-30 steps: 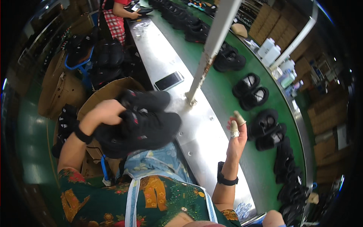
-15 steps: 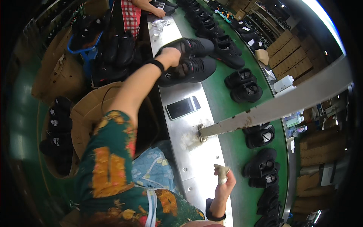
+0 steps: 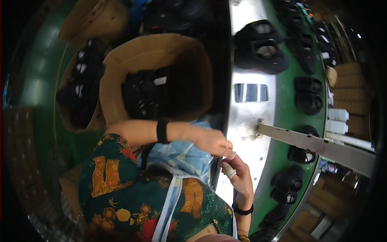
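My left hand (image 3: 211,142) is closed, its fingers bent and pressed together in front of my apron (image 3: 177,157). Its fingertips meet those of my right hand (image 3: 240,179), just over the near edge of the metal ledge (image 3: 242,129). The right hand's fingers are curled, and off-white finger covers (image 3: 229,171) sit on some of them. Whatever is between the fingertips, if anything, is too small to make out. Farther along the ledge, a pair of black shoes (image 3: 262,56) lies side by side, apart from both hands. A dark-screened phone (image 3: 252,92) lies between the shoes and my hands.
Pairs of black shoes (image 3: 308,94) line the green conveyor belt (image 3: 264,177) beyond the ledge. A worn metal bar (image 3: 318,145) crosses over the belt. At left stands a large open carton (image 3: 111,82) holding black shoes, with another shoe-filled carton (image 3: 66,115) beside it.
My left hand has let go of the black shoes and come back to my right hand. The shoes rest on the ledge. My view has turned toward the left, bringing the carton fully into sight.
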Motion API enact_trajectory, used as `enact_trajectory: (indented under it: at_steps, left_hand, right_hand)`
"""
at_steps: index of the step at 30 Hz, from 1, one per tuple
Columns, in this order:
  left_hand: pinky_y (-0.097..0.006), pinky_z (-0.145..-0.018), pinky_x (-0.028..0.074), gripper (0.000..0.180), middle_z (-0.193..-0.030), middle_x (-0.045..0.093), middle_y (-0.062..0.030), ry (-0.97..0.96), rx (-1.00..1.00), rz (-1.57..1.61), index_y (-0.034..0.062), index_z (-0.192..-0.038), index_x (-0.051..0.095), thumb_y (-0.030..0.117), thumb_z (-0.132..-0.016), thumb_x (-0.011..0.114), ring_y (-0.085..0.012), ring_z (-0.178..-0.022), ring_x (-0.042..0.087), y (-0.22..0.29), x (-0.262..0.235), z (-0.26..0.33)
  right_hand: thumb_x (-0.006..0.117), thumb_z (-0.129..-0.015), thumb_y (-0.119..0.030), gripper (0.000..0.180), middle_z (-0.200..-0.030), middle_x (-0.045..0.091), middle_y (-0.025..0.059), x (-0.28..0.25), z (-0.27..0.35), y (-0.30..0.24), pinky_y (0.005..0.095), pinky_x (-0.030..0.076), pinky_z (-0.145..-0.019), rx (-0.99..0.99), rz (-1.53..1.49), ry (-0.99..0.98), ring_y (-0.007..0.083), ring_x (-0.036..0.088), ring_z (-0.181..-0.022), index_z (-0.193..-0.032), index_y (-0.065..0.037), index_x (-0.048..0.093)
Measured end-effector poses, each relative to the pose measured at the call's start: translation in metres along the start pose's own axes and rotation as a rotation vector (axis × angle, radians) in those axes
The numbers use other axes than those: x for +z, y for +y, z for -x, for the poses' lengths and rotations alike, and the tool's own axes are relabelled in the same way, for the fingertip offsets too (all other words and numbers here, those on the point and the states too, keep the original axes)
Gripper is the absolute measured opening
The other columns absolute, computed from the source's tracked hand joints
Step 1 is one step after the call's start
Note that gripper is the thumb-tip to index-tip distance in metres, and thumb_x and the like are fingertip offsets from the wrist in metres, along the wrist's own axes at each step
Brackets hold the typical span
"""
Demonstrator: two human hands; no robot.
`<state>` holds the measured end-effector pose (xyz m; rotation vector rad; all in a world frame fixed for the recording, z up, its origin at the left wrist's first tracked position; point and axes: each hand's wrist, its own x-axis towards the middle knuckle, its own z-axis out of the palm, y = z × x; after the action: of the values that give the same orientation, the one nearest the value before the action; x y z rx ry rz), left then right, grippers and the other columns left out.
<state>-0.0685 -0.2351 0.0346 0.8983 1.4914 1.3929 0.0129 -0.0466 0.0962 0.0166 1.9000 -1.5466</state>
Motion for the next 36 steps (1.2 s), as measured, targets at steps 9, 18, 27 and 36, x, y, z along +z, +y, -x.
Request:
enact_trajectory:
  at_steps: [9,18,27,36]
  left_hand:
    - [-0.036,-0.057,0.046,0.029,-0.071,0.062,-0.0114,0.592,0.054,0.045,0.0042,-0.085,0.06,0.033,-0.087,0.056,-0.0243,-0.064,0.061,-0.054,0.046,0.085]
    - [-0.039,-0.067,0.054,0.03,-0.095,0.063,-0.0175,1.1,-1.275,0.621,-0.0006,-0.102,0.06,0.022,-0.083,0.054,-0.0272,-0.077,0.065,-0.361,-0.06,0.148]
    - [-0.055,-0.091,0.04,0.086,-0.128,0.039,-0.0255,1.978,-0.478,2.072,0.0078,-0.133,0.028,0.062,-0.074,0.059,-0.043,-0.108,0.051,-0.49,-0.039,0.154]
    - [-0.055,-0.097,0.032,0.09,-0.141,0.033,-0.0093,2.106,-0.376,2.158,0.0183,-0.139,0.031,0.069,-0.07,0.057,-0.035,-0.12,0.04,-0.499,-0.057,0.157]
  right_hand:
    - [0.055,-0.089,-0.015,0.033,-0.089,0.064,0.009,0.046,-0.055,0.002,0.0216,0.046,-0.056,0.222,-0.193,-0.368,0.0087,0.057,-0.065,-0.119,0.0,0.051]
    - [0.048,-0.094,-0.014,0.022,-0.079,0.056,-0.0026,-0.028,-0.057,0.076,0.0159,0.031,-0.056,0.003,0.355,0.826,0.0015,0.04,-0.064,-0.107,-0.002,0.061]
    - [0.053,-0.091,-0.011,0.02,-0.093,0.054,0.0063,-0.036,-0.065,0.127,0.023,0.043,-0.066,0.13,0.377,1.03,0.0125,0.05,-0.079,-0.109,-0.003,0.05]
    - [0.046,-0.09,-0.009,0.019,-0.087,0.051,0.0023,-0.028,-0.067,0.109,0.0204,0.037,-0.057,0.268,0.307,1.144,0.0072,0.043,-0.067,-0.109,-0.006,0.047]
